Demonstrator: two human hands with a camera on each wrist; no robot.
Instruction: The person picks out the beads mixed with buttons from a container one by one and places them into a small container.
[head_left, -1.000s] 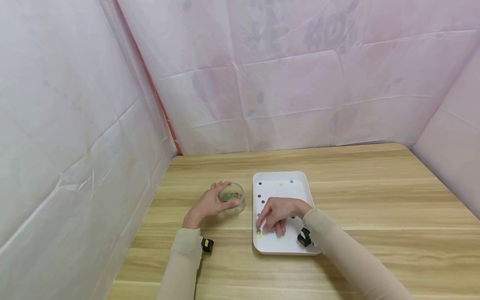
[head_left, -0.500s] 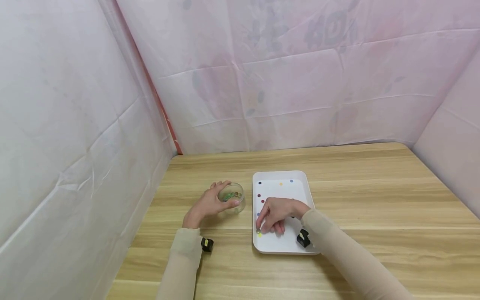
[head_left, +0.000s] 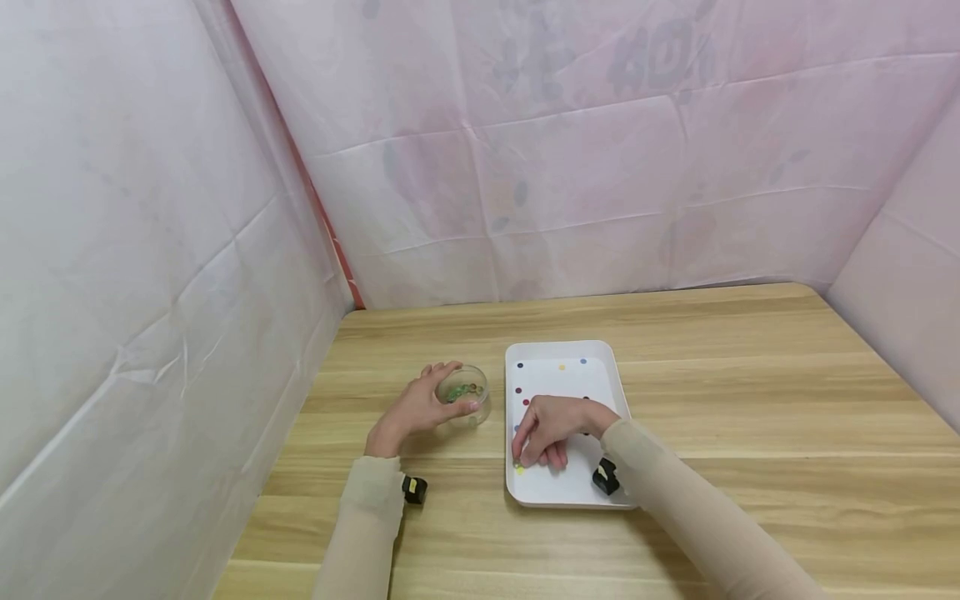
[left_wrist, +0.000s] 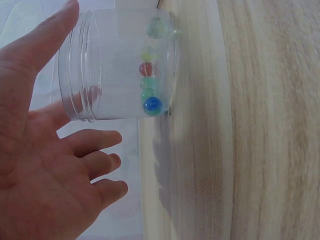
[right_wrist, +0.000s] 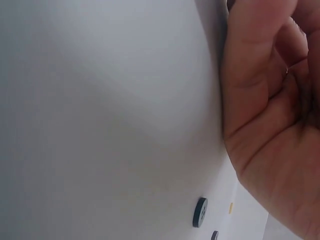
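My left hand [head_left: 420, 408] cups a clear plastic jar [head_left: 465, 396] standing on the wooden table, thumb on one side and fingers on the other. In the left wrist view the jar [left_wrist: 120, 65] holds several coloured glass marbles [left_wrist: 150, 92], and my left hand [left_wrist: 50, 165] lies against its rim. My right hand [head_left: 525, 454] is inside a white tray [head_left: 592, 493], its fingers curled down and pinching a small bead at the front left corner. A yellow bead [head_left: 519, 471] lies just beside the fingertips. My right hand [right_wrist: 270, 125] shows curled over the white tray floor, near a dark button [right_wrist: 200, 212].
Several small coloured beads [head_left: 519, 390] are scattered over the far half of the tray. The wooden table [head_left: 750, 392] stretches to the right. Pink sheeting walls [head_left: 562, 167] close in the back and both sides. Black camera units sit at my wrists [head_left: 414, 489].
My right hand's fingers have drawn together and curled down onto the bead at the tray's front left corner. My left hand and the jar have not moved.
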